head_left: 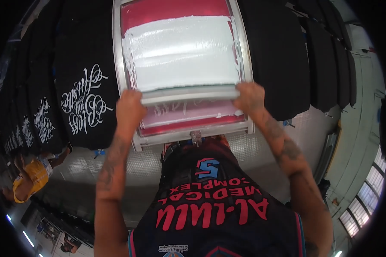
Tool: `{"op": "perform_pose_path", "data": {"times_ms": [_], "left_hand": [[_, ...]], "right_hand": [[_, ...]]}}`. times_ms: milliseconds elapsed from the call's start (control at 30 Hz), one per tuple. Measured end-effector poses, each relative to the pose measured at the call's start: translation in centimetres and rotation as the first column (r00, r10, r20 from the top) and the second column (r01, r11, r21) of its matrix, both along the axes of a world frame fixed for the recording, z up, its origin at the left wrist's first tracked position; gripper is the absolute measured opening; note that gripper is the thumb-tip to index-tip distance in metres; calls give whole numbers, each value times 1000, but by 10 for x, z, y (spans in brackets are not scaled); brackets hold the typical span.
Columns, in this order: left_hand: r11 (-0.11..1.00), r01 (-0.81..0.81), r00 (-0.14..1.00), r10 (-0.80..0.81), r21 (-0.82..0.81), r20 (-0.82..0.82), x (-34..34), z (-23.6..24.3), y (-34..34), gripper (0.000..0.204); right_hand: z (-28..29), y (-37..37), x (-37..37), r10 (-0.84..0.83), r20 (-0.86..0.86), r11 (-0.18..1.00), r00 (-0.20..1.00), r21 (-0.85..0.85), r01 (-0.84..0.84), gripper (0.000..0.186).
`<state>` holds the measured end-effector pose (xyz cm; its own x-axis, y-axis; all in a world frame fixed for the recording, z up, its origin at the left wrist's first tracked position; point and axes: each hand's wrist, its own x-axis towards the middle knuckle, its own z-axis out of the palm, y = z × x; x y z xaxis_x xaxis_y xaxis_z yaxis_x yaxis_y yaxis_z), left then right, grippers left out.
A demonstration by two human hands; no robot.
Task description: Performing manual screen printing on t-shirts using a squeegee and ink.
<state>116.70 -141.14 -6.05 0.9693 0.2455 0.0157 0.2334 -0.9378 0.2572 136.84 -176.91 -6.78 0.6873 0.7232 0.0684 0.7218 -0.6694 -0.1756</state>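
A dark sleeveless jersey [193, 235] is worn by the operator, and both bare forearms are extended forward on either side of it. At the near end of the screen frame [118, 55], a metal clamp [196, 136] is seen at the middle of the rail.

The squeegee [191, 94] is located crosswise inside the frame, toward its near end. Its left end is gripped by the left hand [131, 107] and its right end by the right hand [249, 99]; the fingers of each hand are curled closed around the bar. Between the squeegee and the near rail, a strip of pinkish mesh [180, 118] is exposed, in which faint script lettering can be made out. On the far side of the bar, a broad layer of white ink [184, 51] is spread, with ragged side edges; beyond it, red screen margin is left uncovered. What lies beneath the screen cannot be seen.

The step in hand is judged to be a squeegee stroke; its direction cannot be told. For the next move, level alignment and equal pressure from both hands are likely required, so that the ink is spread evenly.

Farther out, black garments [83, 38] with white script are laid at the left, and plain black garments [274, 55] at the right. At the far left, a co-worker in yellow [28, 180] is seen.
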Motion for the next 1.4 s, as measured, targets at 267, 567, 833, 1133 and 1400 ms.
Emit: {"op": "perform_pose_path", "data": {"times_ms": [267, 567, 833, 1133, 1400], "left_hand": [[992, -52, 993, 64, 118, -103, 191, 7, 115, 29], [990, 80, 993, -89, -120, -78, -35, 22, -3, 29], [993, -69, 998, 69, -95, -8, -83, 19, -63, 21], [996, -67, 997, 69, 51, -32, 2, 1, -10, 15], [988, -59, 993, 73, 143, -97, 176, 12, 106, 25]], "right_hand": [[12, 125, 195, 2, 131, 998, 991, -68, 7, 33], [37, -22, -7, 39, -77, 994, 996, -102, -47, 28], [26, -40, -59, 3, -222, 999, 975, -40, -12, 17], [2, 10, 9, -21, -40, 999, 999, 23, 22, 16], [23, 129, 182, -5, 46, 990, 999, -142, 11, 35]]}}
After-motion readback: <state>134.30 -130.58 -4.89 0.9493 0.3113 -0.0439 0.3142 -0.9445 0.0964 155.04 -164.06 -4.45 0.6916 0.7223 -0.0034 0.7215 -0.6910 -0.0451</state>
